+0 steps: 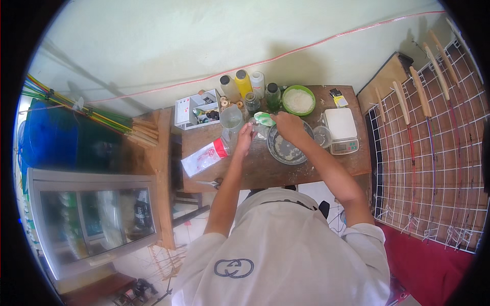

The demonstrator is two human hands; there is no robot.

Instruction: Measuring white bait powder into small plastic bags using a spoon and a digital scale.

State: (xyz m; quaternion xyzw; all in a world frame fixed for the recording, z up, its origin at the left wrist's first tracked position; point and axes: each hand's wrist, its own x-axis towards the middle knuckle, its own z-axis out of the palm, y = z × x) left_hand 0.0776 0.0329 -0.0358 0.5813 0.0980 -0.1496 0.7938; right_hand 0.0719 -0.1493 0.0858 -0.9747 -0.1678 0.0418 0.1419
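My left hand (245, 138) grips a small clear container (260, 129), with something white near its bottom. My right hand (289, 127) holds a green-and-white scoop or spoon (264, 118) over the container's mouth; its handle is hidden in the fist. Below my right hand sits a round grey basin (287, 152) with pale crumbly residue in it. Behind it, a green bowl (299, 110) is full of white powder. A clear plastic tub (322, 136) rests between the basin and a white digital scale (340, 125).
On the wooden table (252, 176) are a clear pitcher (231, 117), a red-and-white plastic packet (204, 157), scissors (212, 183) and a grey organiser box (187, 114). Several bottles stand by the wall, among them a yellow one (243, 85). A white wire rack (425, 153) flanks the right side.
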